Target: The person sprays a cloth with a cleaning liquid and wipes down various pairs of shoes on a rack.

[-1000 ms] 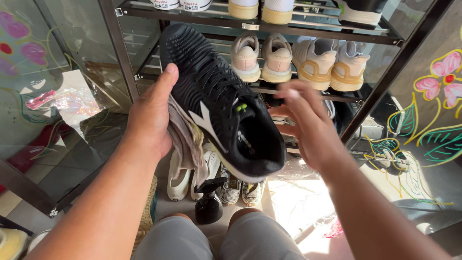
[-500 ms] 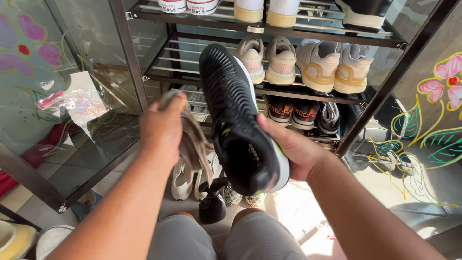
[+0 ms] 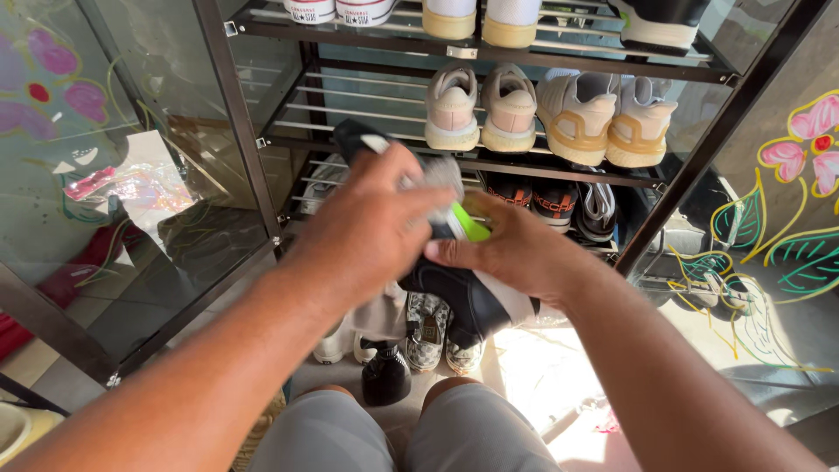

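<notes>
- Right hand (image 3: pixel 511 253): fingers curled round the black sneaker (image 3: pixel 463 297), gripping it from the right side near the middle. The shoe is held in the air in front of the shoe rack (image 3: pixel 489 54), above the person's knees, toe pointing away towards the rack's left post.
- Black sneaker: matte, ribbed upper; a bright green patch (image 3: pixel 470 225) shows between the two hands, and a pale sole edge appears at the heel end.
- Left hand (image 3: pixel 367 232): clenched on a grey cloth (image 3: pixel 437 175), pressing it flat against the top of the sneaker. The cloth is soft and crumpled; more of it hangs limp below the wrist. The hand is blurred.
- Shoe rack: dark metal frame with slatted wire shelves. On the middle shelf, a pale pink pair (image 3: pixel 479 109) stands beside a beige pair with tan straps (image 3: pixel 607 118), heels outward. The shelf below holds dark shoes with orange marks (image 3: pixel 533 197), partly hidden by the hands.
- Floor below the rack's front edge: a black plastic spray bottle (image 3: pixel 384 371) stands upright just in front of the knees, beside a patterned pair (image 3: pixel 437 332) and white shoes (image 3: pixel 336 345).
- Left of the rack: a glass panel (image 3: pixel 131 201), smooth and reflective, with painted flowers.
</notes>
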